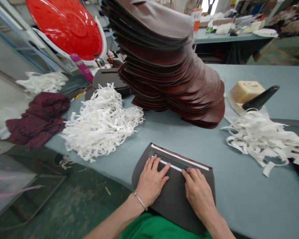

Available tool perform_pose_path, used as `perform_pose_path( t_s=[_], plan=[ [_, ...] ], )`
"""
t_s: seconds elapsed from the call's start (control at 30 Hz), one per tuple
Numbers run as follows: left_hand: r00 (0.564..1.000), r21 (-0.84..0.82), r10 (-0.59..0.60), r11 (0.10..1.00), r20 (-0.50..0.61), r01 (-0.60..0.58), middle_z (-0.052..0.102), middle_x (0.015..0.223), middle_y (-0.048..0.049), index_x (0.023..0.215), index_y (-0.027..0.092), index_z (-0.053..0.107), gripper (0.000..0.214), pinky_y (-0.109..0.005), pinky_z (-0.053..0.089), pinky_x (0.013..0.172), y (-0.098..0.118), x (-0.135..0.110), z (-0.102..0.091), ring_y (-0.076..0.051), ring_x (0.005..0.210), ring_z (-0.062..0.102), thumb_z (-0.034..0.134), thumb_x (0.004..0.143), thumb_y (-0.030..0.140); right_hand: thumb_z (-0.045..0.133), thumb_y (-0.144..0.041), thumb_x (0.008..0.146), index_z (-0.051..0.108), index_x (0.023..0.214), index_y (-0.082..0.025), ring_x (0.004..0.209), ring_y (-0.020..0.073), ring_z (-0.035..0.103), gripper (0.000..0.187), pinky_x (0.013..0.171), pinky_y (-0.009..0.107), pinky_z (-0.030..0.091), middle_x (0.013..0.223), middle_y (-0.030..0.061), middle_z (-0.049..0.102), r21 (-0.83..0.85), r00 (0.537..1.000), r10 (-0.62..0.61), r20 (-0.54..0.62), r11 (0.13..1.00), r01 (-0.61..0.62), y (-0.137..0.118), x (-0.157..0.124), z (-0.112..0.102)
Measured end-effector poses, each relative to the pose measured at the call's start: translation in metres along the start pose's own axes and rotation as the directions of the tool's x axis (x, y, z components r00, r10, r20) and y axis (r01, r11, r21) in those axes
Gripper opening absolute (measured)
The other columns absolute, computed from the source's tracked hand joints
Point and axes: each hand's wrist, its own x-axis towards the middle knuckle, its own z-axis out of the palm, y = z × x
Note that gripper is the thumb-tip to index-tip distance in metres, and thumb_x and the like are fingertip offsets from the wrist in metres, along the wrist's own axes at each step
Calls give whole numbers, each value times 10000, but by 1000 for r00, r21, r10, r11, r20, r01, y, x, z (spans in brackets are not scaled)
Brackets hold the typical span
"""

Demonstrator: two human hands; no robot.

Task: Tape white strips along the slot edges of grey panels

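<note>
A dark grey leather-like panel (173,199) with a rounded lower edge lies at the table's near edge. One white strip (189,159) runs along its straight far edge, over a thin brown border. A second white strip (173,166) lies below a narrow slot (170,160) in the panel. My left hand (150,181) rests flat with fingers spread, its fingertips at the left part of the lower strip. At that strip's right end, my right hand (198,189) presses down with bent fingertips; nothing shows in its grasp.
A tall, leaning stack of brown panels (169,73) stands behind. Loose white strips (97,122) are heaped to the left, and more strips (261,136) lie right beside a tape roll (246,91) and a black-handled tool (261,98). Checked cloth (40,116) hangs at left.
</note>
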Motion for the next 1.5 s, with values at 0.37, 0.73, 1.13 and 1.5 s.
perform_pose_path(
  t_s=[0.37,0.73,1.13,1.5],
  plan=[
    [887,-197,-432,895,-163,400,502,1139,-122,1267,157,416,513,-446,429,908,-54,6,-6,-251,1039,491,602,804,275,435,-120,874,597,929,-152,863,195,483,173,775,365,425,896,73,534,277,990,-67,-126,956,100,-5,32,12],
    [879,-478,-461,804,-123,355,613,825,5,976,205,583,222,-314,439,771,-89,60,-54,-149,780,567,600,763,144,474,-250,898,518,1043,-177,894,208,481,168,799,379,394,928,65,556,317,985,26,-173,948,31,12,32,16],
    [935,-296,-299,926,-192,235,526,1005,-40,1013,216,554,184,-375,397,843,-49,29,6,-210,981,482,571,830,234,490,-300,886,536,835,-210,761,225,488,113,674,352,339,779,48,557,38,983,116,-143,993,-112,0,48,22],
    [942,-260,-267,942,-205,211,516,1177,-82,1180,216,479,348,-410,396,908,-50,31,5,-229,1104,461,508,834,190,380,-50,824,593,944,-182,811,223,498,277,683,345,388,861,90,564,114,973,-6,-230,993,33,-57,126,47]
  ],
)
